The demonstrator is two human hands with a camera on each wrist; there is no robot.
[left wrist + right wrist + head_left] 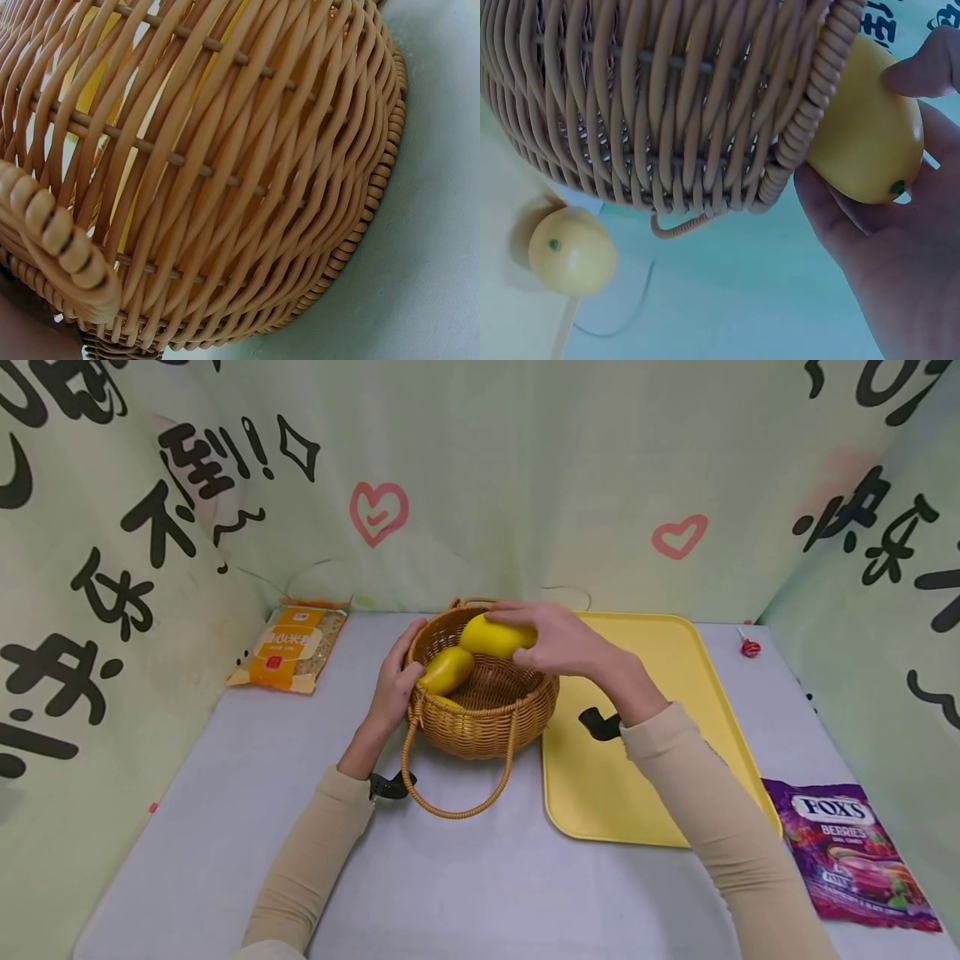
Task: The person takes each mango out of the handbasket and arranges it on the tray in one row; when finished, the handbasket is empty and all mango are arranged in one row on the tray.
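Note:
A round wicker basket [480, 727] stands on the table, its front handle hanging down. My left hand [395, 685] holds the basket's left rim. In my right hand [562, 639] is a smooth yellow mango [491, 637], gripped between thumb and fingers over the basket opening. The right wrist view shows this held mango [870, 124] at the rim, with a green stem dot. Inside the basket lies another mango [447, 671], and a bit of yellow shows below it. One more yellow fruit [574, 251] sits beyond the basket in the right wrist view.
A yellow tray [652, 785] lies to the right of the basket, under my right forearm. At the back left is an orange food packet [288, 647]. A purple Fox's candy bag [851, 852] lies front right, and a red lollipop [750, 647] back right.

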